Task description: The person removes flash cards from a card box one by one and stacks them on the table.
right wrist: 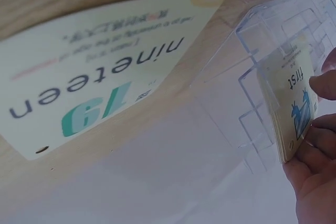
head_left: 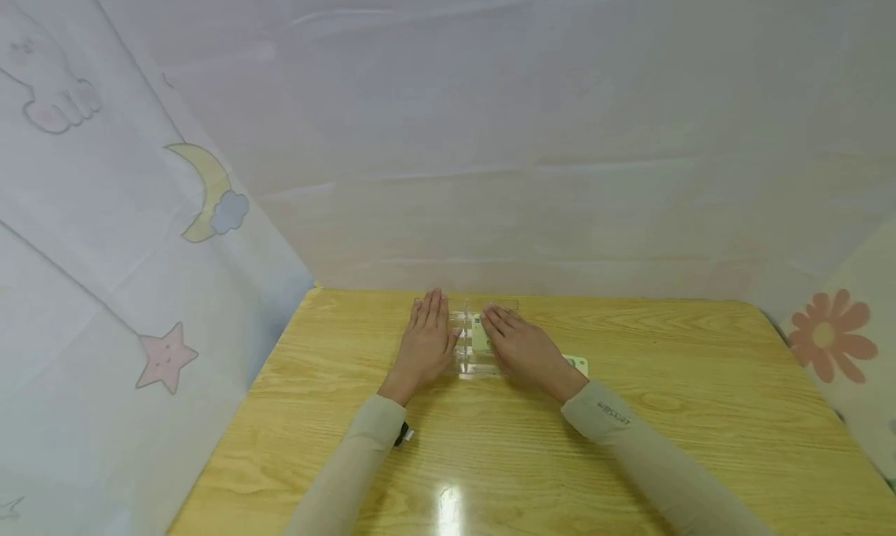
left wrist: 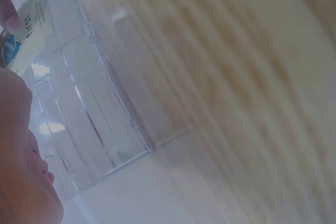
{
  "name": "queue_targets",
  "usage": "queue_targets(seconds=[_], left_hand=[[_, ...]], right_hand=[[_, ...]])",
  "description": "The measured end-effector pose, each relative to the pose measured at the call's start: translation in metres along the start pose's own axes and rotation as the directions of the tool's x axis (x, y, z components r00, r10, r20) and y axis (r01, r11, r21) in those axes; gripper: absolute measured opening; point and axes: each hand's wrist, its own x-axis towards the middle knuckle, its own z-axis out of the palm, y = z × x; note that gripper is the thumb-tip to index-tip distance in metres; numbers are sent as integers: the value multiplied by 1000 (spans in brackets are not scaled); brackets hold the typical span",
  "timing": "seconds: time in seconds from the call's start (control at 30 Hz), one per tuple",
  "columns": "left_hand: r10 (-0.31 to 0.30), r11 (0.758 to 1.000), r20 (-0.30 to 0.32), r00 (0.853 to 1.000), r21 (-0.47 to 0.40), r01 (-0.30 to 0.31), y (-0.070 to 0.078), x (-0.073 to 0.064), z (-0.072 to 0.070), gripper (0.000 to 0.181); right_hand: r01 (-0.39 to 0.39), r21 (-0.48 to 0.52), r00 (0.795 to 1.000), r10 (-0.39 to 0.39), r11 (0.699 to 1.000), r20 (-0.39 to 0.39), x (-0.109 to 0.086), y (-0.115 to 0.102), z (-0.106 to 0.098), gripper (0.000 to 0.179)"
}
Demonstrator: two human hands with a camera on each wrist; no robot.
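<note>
A clear plastic holder [head_left: 463, 357] with several slots sits near the table's far edge, between both hands. My left hand [head_left: 425, 345] lies along its left side, fingers straight and together, thumb out toward the holder. My right hand [right wrist: 320, 148] pinches a stack of cards [right wrist: 291, 95] at the holder, thumb on the front face and fingers behind. The front card reads "first" and bears a blue picture. Beside the right wrist, partly under it in the head view, a pale card [right wrist: 94, 77] printed "nineteen" and a green 19 lies on the table.
The wood-grain table [head_left: 700, 411] spreads around the hands. A pale cloth backdrop [head_left: 525, 170] rises behind its far edge. Printed cloth with a moon [head_left: 204, 180] hangs at the left; a flower [head_left: 826, 335] shows at the right.
</note>
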Motion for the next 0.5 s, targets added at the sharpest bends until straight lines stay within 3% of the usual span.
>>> queue_targets(seconds=[0.17,0.5], left_hand=[[-6,1000,12,1000,8,6,0,1,0,70],[-6,999,12,1000,36,5,0,1,-2,70]], right_hand=[[-20,16,999,21,1000,-46,5,-1,-2,48],[-83,88,994,89,993,-68,11,-1,-7,40]])
